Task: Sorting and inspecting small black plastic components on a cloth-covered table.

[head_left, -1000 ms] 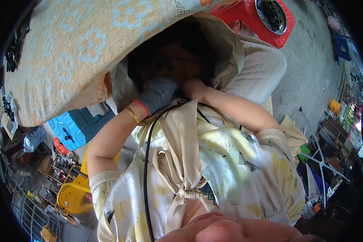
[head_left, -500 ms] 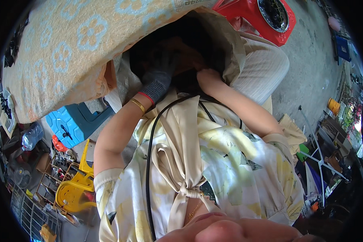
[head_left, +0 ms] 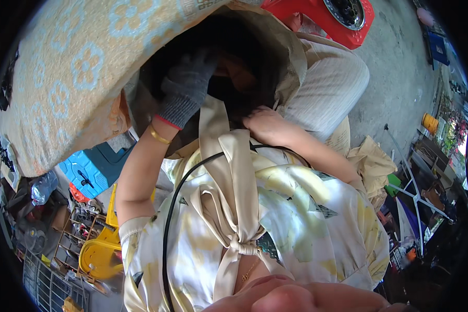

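Observation:
My left hand (head_left: 188, 78), in a grey knit glove with a red cuff edge, reaches into the dark mouth of a big woven sack (head_left: 290, 57). Shadow swallows its fingertips. Bare, my right hand (head_left: 264, 124) is at the near side of the opening, its fingers curled in and partly hidden; whatever they grip cannot be made out. Between the hands, deep in the shade, there is a dim brownish piece (head_left: 240, 74), too dark to name. A patterned beige cloth (head_left: 62, 67) with blue flowers spreads over the upper left, beside the opening.
A red appliance (head_left: 343, 21) with a round dark top stands beyond my pale-trousered knee (head_left: 327, 86). To the left are a blue plastic stool (head_left: 91, 169) and a yellow chair (head_left: 96, 255). A black cable (head_left: 179, 192) runs across my front. Metal poles (head_left: 416, 197) stand at right.
My left hand has shifted left and up in the opening. My right hand has drawn back slightly toward me. The cloth and sack have moved a little left.

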Tool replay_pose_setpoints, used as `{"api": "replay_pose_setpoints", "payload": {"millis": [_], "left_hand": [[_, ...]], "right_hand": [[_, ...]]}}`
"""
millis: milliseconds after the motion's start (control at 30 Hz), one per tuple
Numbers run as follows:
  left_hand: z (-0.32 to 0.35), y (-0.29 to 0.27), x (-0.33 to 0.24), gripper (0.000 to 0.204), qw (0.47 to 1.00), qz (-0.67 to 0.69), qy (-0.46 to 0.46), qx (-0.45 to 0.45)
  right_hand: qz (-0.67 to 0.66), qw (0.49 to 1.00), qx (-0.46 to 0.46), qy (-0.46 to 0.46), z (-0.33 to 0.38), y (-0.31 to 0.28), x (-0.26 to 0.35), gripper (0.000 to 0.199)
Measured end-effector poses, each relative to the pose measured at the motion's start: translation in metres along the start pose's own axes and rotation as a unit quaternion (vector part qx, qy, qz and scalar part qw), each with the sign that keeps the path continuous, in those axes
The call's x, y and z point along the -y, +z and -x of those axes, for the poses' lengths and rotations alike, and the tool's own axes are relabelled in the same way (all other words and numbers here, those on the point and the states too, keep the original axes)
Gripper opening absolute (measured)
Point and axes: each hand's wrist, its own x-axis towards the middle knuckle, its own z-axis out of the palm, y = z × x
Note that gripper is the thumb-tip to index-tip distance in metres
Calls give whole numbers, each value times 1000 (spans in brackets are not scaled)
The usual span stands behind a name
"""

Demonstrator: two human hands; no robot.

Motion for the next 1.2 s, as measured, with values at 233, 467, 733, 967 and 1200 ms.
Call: {"api": "replay_pose_setpoints", "payload": {"millis": [233, 467, 733, 967, 1200], "left_hand": [[54, 7, -19, 46, 957, 72, 267, 91], [70, -7, -24, 42, 914, 170, 205, 306], [74, 0, -20, 43, 906, 194, 230, 299], [87, 22, -14, 41, 931, 218, 221, 194], [92, 41, -10, 39, 927, 253, 221, 168]], "right_hand": [[52, 998, 21, -26, 4, -2, 5, 17], [69, 990, -68, 102, 1, 12, -16, 18], [101, 970, 102, 197, -65, 9, -41, 22], [19, 961, 48, 271, -83, 46, -61, 27], [-45, 938, 82, 335, -90, 43, -49, 30]]}}
